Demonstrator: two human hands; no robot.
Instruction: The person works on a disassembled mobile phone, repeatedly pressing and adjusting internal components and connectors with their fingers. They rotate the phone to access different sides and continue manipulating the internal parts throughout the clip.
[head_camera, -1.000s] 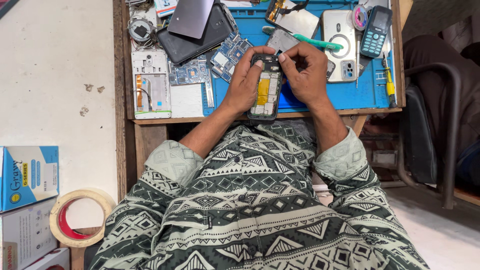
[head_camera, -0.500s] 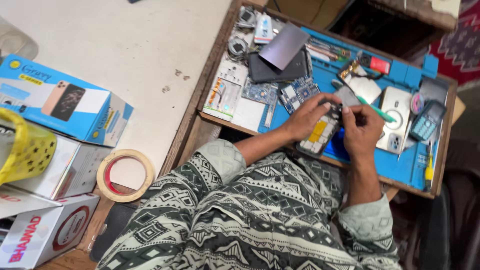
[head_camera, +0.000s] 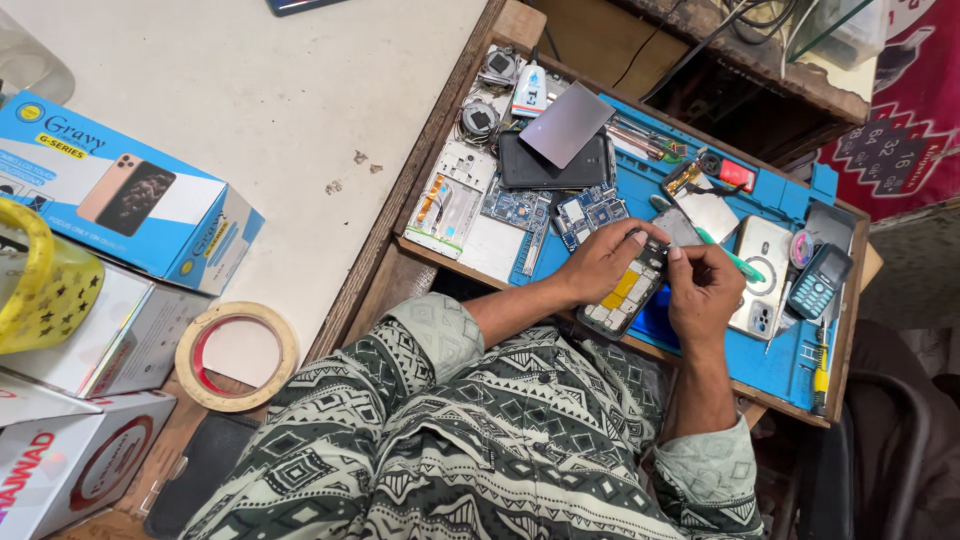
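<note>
My left hand (head_camera: 598, 262) and my right hand (head_camera: 702, 290) both hold an opened phone (head_camera: 630, 292) with a yellow battery, over a blue work mat (head_camera: 770, 352). The left hand grips its upper left edge. My right hand pinches its upper right corner, with a green-handled tool (head_camera: 738, 262) sticking out past the fingers. Circuit boards (head_camera: 590, 214) lie just beyond the left hand. A pale phone back cover (head_camera: 764, 262) and a small keypad phone (head_camera: 818, 282) lie right of the right hand.
A dark phone with a grey panel (head_camera: 560, 140) lies at the mat's far side. A white frame with parts (head_camera: 448, 200) sits at the tray's left. On the pale table to the left are a blue phone box (head_camera: 130, 200), a tape roll (head_camera: 236, 356) and more boxes (head_camera: 60, 450).
The view has swung and tilted, so the tray now sits at the upper right. Both hands stay on the opened phone with little change in grip.
</note>
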